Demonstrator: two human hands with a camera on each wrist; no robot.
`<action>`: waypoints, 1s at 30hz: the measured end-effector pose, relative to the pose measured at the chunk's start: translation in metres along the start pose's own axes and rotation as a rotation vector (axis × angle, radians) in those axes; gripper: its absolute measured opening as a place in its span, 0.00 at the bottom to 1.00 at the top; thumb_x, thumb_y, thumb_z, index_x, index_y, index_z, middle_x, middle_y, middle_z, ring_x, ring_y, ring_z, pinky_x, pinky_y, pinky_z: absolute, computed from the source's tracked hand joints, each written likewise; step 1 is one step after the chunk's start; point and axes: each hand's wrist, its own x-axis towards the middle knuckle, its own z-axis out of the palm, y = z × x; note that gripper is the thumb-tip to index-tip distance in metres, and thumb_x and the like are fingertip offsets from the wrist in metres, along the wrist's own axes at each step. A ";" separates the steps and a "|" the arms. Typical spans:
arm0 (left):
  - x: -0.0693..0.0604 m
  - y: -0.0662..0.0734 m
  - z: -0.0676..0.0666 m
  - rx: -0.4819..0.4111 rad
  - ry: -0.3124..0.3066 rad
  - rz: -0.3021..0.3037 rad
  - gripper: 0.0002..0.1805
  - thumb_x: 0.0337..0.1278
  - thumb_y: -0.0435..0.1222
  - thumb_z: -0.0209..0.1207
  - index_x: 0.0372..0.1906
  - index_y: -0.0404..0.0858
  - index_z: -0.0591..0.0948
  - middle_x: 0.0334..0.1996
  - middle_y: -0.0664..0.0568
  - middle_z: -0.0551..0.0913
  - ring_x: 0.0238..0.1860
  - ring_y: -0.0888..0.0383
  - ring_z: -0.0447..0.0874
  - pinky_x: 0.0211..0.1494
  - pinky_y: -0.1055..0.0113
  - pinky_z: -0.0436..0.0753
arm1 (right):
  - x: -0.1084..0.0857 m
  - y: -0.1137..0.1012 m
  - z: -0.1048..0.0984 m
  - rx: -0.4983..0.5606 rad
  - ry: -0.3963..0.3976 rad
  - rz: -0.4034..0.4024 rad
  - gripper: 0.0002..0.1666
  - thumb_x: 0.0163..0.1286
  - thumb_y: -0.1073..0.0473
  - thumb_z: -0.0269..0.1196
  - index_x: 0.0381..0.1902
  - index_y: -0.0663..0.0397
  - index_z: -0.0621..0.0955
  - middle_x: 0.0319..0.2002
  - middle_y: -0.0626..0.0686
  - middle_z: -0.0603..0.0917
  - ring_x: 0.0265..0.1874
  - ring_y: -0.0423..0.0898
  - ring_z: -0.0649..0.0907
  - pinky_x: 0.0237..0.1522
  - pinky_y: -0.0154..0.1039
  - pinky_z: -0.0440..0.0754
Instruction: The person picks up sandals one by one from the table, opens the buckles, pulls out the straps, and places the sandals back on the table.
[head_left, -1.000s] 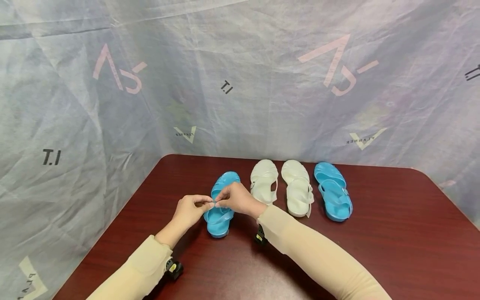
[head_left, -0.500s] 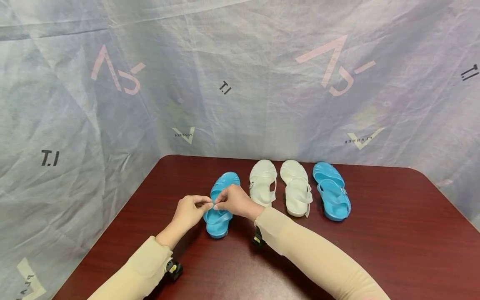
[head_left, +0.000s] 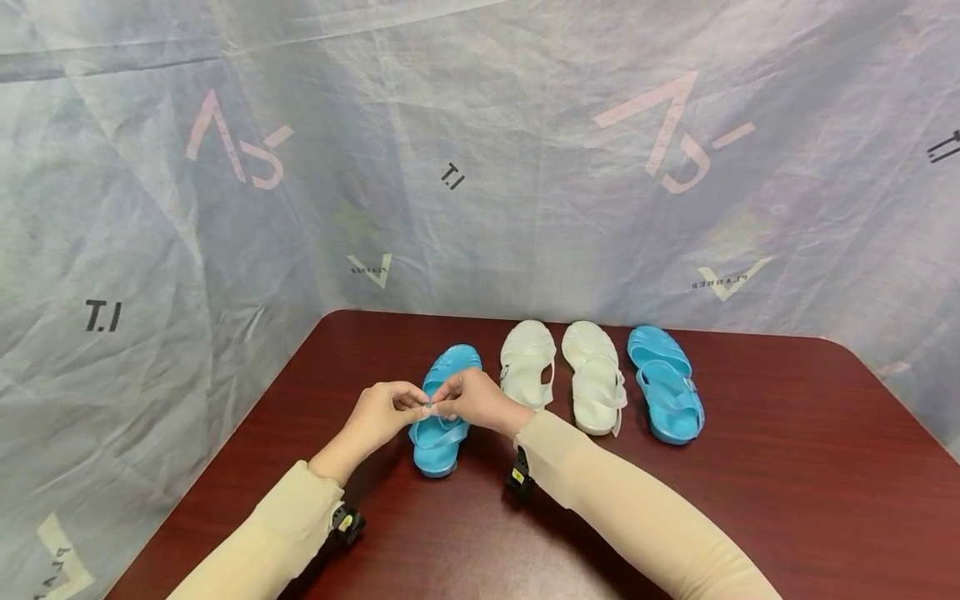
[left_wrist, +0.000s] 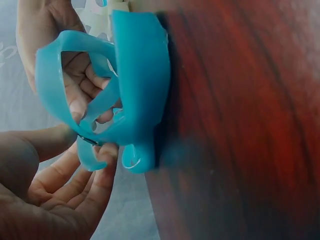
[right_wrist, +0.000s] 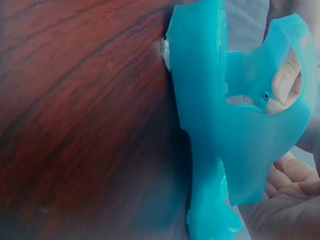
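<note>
Pinching the strap [left_wrist: 50,85] of a blue sandal [head_left: 453,359] lying on a dark red table [head_left: 457,542] beneath the fingers, using thumb and fingertips of the left hand [head_left: 378,414], and pinching just beside them with the right hand [head_left: 480,401]; showing two white sandals [head_left: 527,342] and another blue sandal [head_left: 664,408] to the fingers' right

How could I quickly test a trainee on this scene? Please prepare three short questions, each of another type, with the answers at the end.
1. True or false: the left hand and the right hand both touch the leftmost blue jelly sandal.
2. In the head view, the rightmost jelly sandal is: A) white; B) black; C) blue.
3. Fill in the number: between the two blue sandals lie ___ white jelly sandals.

Key: 1 true; 2 C; 3 two.
</note>
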 end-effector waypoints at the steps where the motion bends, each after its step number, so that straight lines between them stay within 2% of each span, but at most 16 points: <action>1: 0.000 0.000 0.001 0.001 0.006 -0.006 0.06 0.53 0.37 0.69 0.38 0.43 0.87 0.30 0.55 0.87 0.31 0.61 0.81 0.33 0.68 0.80 | 0.000 0.001 0.000 0.006 0.000 0.001 0.06 0.65 0.59 0.67 0.37 0.55 0.88 0.28 0.51 0.88 0.27 0.40 0.83 0.31 0.32 0.82; 6: 0.000 0.000 0.002 -0.018 0.007 -0.030 0.06 0.53 0.36 0.69 0.37 0.43 0.87 0.30 0.54 0.86 0.31 0.61 0.81 0.32 0.68 0.80 | 0.001 0.001 0.002 0.006 0.016 0.002 0.07 0.65 0.58 0.67 0.37 0.54 0.88 0.28 0.51 0.88 0.27 0.41 0.84 0.31 0.33 0.82; 12: 0.004 -0.004 0.001 -0.072 -0.038 -0.063 0.07 0.54 0.35 0.68 0.39 0.41 0.87 0.31 0.53 0.85 0.31 0.60 0.80 0.33 0.69 0.80 | 0.001 0.000 0.003 -0.006 0.026 -0.016 0.07 0.64 0.58 0.67 0.36 0.54 0.88 0.28 0.50 0.88 0.26 0.40 0.83 0.30 0.32 0.82; 16: 0.005 -0.006 0.001 -0.022 -0.053 -0.007 0.07 0.55 0.35 0.67 0.39 0.40 0.86 0.32 0.52 0.85 0.33 0.59 0.81 0.35 0.68 0.81 | 0.000 -0.003 0.001 -0.046 0.028 -0.028 0.06 0.65 0.59 0.67 0.36 0.55 0.88 0.28 0.49 0.87 0.26 0.39 0.82 0.29 0.32 0.81; 18: 0.004 -0.006 0.001 -0.002 -0.035 0.009 0.06 0.56 0.36 0.67 0.39 0.40 0.87 0.32 0.52 0.86 0.34 0.59 0.82 0.35 0.67 0.82 | 0.000 -0.004 0.001 -0.056 0.032 -0.028 0.06 0.65 0.59 0.67 0.36 0.54 0.88 0.28 0.49 0.87 0.25 0.39 0.82 0.29 0.32 0.81; 24: -0.002 -0.008 0.005 -0.042 0.053 -0.084 0.07 0.55 0.37 0.67 0.39 0.41 0.88 0.34 0.51 0.88 0.35 0.58 0.83 0.35 0.68 0.82 | 0.002 -0.006 0.002 -0.041 0.020 -0.019 0.06 0.65 0.58 0.67 0.36 0.53 0.88 0.28 0.49 0.87 0.26 0.39 0.82 0.29 0.32 0.81; 30: -0.005 -0.009 0.006 -0.050 0.102 -0.094 0.07 0.55 0.37 0.68 0.39 0.42 0.88 0.34 0.52 0.89 0.36 0.58 0.84 0.34 0.68 0.81 | 0.003 -0.008 0.005 -0.068 0.009 0.006 0.06 0.64 0.58 0.68 0.36 0.53 0.88 0.26 0.49 0.86 0.26 0.39 0.81 0.27 0.32 0.80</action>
